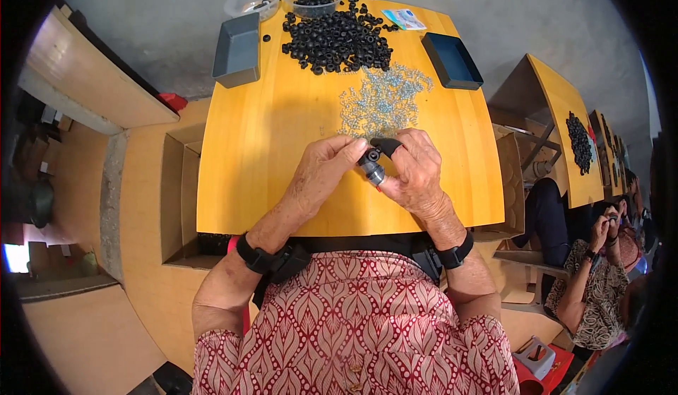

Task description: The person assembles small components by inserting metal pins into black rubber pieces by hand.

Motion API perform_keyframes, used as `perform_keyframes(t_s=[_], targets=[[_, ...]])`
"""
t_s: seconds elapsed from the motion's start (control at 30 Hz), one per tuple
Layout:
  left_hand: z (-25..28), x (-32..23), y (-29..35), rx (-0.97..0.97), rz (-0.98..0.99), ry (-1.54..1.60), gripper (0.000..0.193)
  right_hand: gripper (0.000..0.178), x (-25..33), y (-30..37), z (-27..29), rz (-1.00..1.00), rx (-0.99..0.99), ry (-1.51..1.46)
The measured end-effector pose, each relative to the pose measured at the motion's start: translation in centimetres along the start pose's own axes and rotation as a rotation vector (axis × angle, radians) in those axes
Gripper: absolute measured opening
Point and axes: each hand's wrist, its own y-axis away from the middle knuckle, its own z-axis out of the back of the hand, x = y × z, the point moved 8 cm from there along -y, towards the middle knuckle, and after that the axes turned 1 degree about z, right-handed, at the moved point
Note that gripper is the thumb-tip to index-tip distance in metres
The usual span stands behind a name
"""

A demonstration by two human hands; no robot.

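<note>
Both my hands meet above the near half of the yellow table, fingers closed. Between the thumb and fingers of my left hand point(328, 165) is a small black round part point(373, 154) with a hole in its middle. My right hand point(418, 169) grips a short dark cylindrical piece point(371, 170) with a shiny metal-like end, touching the black part. A black cover point(385, 145) wraps one right finger. Just beyond my hands lies a spread of small clear-bluish pieces point(385, 102). Behind it is a heap of black round parts point(339, 40).
Grey-blue trays stand at the left point(238, 49) and right point(453, 61) of the table point(247, 176). Two clear plastic bowls and a small printed packet point(403, 19) lie at the far edge. Cardboard boxes flank the table. To the right, another person point(593, 282) sits by similar tables.
</note>
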Motion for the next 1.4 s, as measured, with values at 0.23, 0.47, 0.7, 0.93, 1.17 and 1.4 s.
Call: perform_keyframes(t_s=[0.23,0.47,0.7,0.93,1.17,1.4], targets=[[-0.4,-0.3,-0.1,-0.070,0.016,0.046,0.033,0.024,-0.5,0.0,0.6,-0.024,-0.045,-0.023],[-1.4,-0.9,-1.6,-0.060,-0.045,0.154,0.039,0.024,0.2,-0.1,0.5,-0.020,-0.058,-0.035],[-4.0,-0.7,-2.0,0.069,0.002,0.215,0.052,0.022,0.2,0.6,-0.8,-0.033,-0.004,-0.092],[-3.7,1.1,-1.9,0.082,0.058,0.407,0.054,0.022,0.5,0.8,-1.8,-0.039,0.008,-0.139],[-3.5,2.2,-1.9,0.046,0.123,0.457,0.054,0.025,0.3,1.4,-3.0,-0.066,0.027,-0.157],[-3.1,2.4,-2.2,-0.076,0.113,0.490,0.051,0.025,0.5,1.7,-3.3,-0.013,0.065,-0.147]])
